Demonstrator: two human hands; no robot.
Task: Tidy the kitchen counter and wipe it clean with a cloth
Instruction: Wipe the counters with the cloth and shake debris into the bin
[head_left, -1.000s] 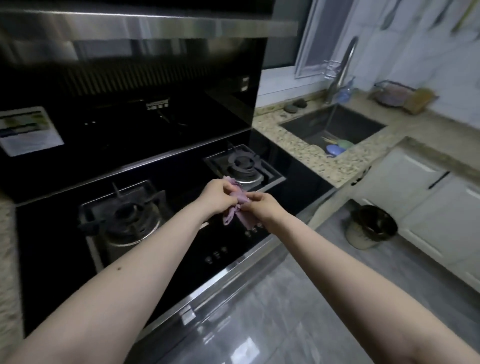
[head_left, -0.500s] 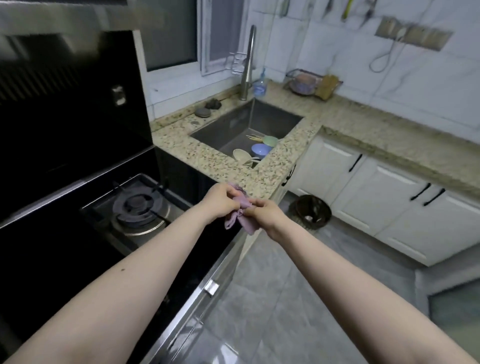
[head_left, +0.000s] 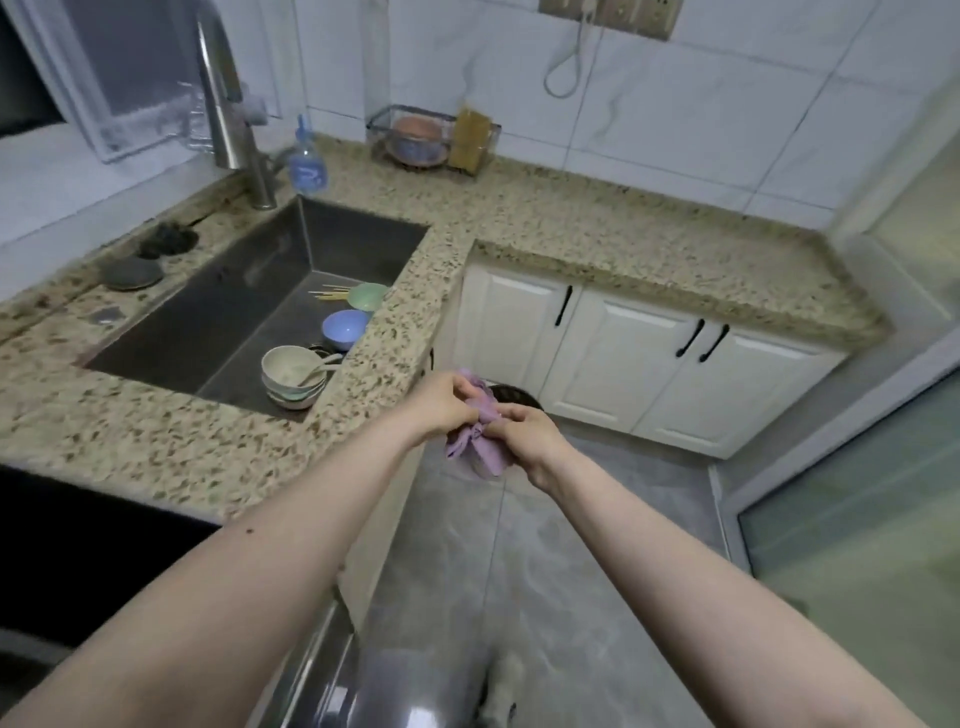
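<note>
Both hands meet in the air over the floor, just off the corner of the counter (head_left: 597, 228). The cloth (head_left: 480, 441), purple and bunched, sits between them: the left hand (head_left: 444, 402) pinches its upper fold with curled fingers, the right hand (head_left: 530, 434) pinches the gathered middle, and the rest hangs below the fingertips. Bowls (head_left: 293, 376) sit in the sink (head_left: 218, 306)

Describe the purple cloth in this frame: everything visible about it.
The purple cloth is a soft, lilac fabric, bunched and crumpled rather than spread flat. It is held in the air between the left hand and the right hand, whose fingers pinch it, with folds hanging below. It sits past the edge of the speckled counter, above the grey floor, touching nothing else.
</note>
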